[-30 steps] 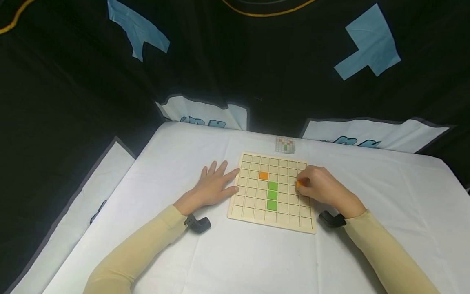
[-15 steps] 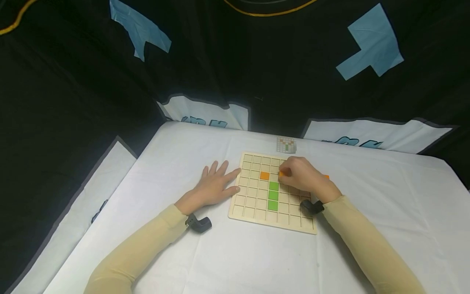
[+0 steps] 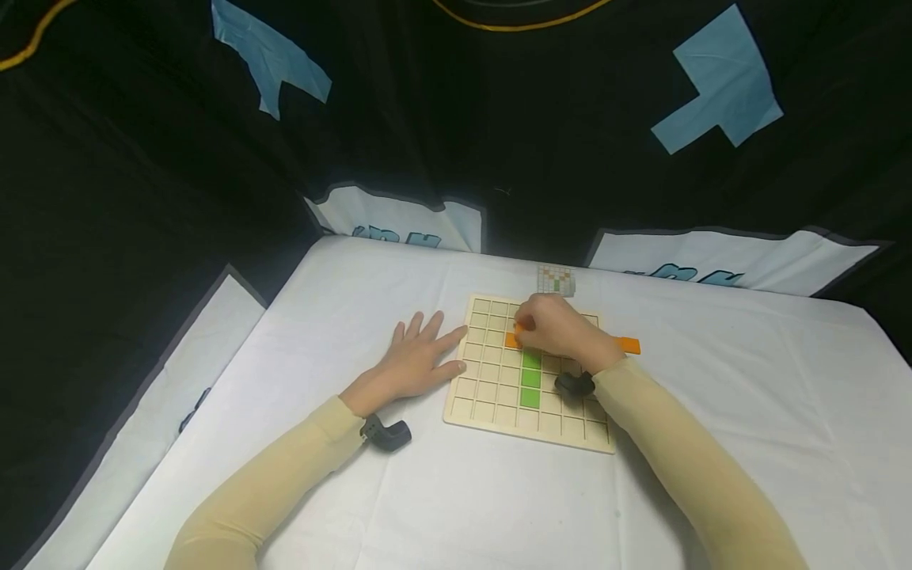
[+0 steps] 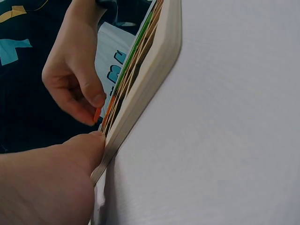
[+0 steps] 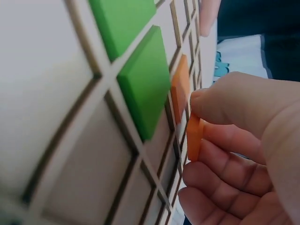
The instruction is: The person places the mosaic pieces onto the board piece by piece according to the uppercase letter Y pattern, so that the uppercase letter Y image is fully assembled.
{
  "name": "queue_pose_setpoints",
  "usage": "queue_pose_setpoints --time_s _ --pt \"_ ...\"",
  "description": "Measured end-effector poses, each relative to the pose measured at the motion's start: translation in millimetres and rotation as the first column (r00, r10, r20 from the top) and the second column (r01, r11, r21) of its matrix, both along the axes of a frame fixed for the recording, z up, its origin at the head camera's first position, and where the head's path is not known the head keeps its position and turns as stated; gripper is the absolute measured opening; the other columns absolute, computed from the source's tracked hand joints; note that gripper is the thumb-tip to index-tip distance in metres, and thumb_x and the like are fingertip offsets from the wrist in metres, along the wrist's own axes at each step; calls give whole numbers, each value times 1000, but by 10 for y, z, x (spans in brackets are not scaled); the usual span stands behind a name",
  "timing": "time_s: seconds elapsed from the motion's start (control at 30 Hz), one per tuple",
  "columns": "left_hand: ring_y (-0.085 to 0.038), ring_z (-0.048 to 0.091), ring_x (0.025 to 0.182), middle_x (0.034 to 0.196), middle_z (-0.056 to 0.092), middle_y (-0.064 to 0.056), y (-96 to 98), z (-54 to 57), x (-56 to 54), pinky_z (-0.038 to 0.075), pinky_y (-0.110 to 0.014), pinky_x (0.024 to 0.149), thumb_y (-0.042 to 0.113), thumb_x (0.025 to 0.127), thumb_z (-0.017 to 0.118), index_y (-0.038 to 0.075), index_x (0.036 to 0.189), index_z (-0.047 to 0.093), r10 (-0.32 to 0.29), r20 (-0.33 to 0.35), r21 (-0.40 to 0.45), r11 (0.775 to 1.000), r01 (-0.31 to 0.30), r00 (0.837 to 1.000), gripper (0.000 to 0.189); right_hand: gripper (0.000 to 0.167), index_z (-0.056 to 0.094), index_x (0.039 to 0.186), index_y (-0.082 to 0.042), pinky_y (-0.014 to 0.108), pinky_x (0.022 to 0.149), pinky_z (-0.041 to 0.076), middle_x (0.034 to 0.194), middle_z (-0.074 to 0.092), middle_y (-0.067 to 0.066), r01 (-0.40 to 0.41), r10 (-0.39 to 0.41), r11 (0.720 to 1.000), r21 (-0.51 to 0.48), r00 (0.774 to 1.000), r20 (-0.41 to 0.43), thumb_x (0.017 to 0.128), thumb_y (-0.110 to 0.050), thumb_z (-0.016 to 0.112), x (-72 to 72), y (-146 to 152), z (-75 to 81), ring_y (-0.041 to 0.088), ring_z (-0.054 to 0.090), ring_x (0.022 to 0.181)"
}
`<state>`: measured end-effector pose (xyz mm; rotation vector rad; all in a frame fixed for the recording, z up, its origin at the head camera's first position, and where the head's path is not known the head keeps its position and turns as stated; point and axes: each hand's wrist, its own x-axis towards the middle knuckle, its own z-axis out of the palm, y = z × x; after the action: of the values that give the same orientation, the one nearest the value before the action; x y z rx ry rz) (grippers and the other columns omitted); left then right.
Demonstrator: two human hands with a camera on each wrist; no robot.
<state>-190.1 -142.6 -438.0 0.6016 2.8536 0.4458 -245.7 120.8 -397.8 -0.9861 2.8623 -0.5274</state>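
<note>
My right hand [image 3: 563, 331] pinches an orange square tile [image 5: 193, 140] between thumb and fingers, over the upper middle of a wooden grid board [image 3: 484, 392]. Close beside the pinched tile, another orange tile [image 3: 511, 340] sits in a cell. Several green tiles [image 3: 530, 378] form a column below it. My left hand [image 3: 408, 364] lies spread on the cloth, its thumb and index fingertip at the board's left edge. In the left wrist view the orange piece hangs just off the grid. My right hand hides part of the upper board in the head view.
More orange tiles [image 3: 628, 345] lie right of the board, partly behind my right wrist. A small printed grid card [image 3: 552, 279] lies beyond the board's far edge. White cloth [image 3: 463, 499] covers the table, with dark curtains [image 3: 427, 119] behind it.
My right hand has moved left from the board's right edge to the upper middle, carrying the orange tile. Orange tiles at the right have come into view. My left hand stays put.
</note>
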Motion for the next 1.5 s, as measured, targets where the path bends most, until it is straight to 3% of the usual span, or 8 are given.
queue_pose_setpoints --time_s 0.2,0.57,0.97,1.5 --pt "-55 5 155 170 13 -23 12 -10 -3 5 -73 122 55 103 46 27 162 31 -1 0 -9 1000 1 1000 67 13 67 71 -10 29 66 36 65 50 -1 -30 31 999 29 1000 -6 82 -5 73 -53 -115 -4 17 44 71" --pt "-55 6 155 170 14 -24 -2 -18 -12 7 -73 122 55 103 46 27 162 31 -2 -3 -20 1000 2 1000 67 17 69 69 -11 32 74 47 71 62 0 17 -18 1000 10 996 83 84 -2 70 -114 -250 -1 17 51 76" --pt "-55 6 155 170 15 -24 -15 -6 -2 7 -74 121 55 103 46 26 162 32 -11 -3 -11 1000 11 1000 67 7 75 79 -9 32 72 47 75 66 3 23 -25 999 27 997 74 84 -6 72 -195 -376 -19 19 54 77" --pt "-55 5 155 170 14 -24 -8 7 -7 7 -74 121 54 103 47 26 162 32 -10 5 -4 1000 10 1000 67 9 74 78 -10 34 77 48 76 66 1 38 -41 999 34 994 105 86 -6 72 -189 -426 0 19 54 80"
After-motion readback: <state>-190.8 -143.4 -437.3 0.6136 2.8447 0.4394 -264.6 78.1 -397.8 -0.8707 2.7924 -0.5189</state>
